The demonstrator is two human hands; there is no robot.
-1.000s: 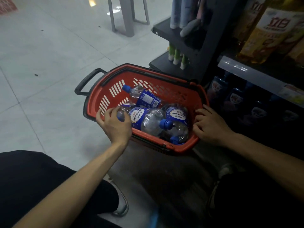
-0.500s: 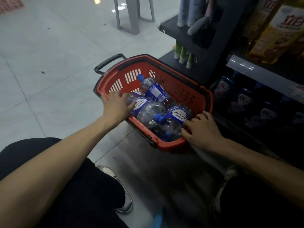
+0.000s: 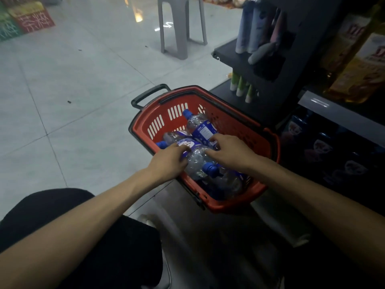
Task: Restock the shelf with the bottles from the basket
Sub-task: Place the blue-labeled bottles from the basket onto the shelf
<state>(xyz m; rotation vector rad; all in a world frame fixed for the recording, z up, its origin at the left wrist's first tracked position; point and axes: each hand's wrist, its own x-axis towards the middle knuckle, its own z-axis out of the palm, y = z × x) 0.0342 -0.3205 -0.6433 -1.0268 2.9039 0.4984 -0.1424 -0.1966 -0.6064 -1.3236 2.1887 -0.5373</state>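
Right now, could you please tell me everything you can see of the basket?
The basket is red plastic with slotted and perforated walls, a dark rim band and a black handle at its far end. It stands upright on the tiled floor, beside the shelf. Several clear bottles with blue caps lie on their sides in it. The left hand grips one bottle and the right hand rests on others; whether either hand touches the basket itself I cannot tell.

Light: dim, bluish overall
Glare: lamp reflection on floor (image 3: 73, 80)
Shadow: shelf (image 3: 333, 116) nearly black beneath
Blur: lower edge smeared
Distortion: edges bent
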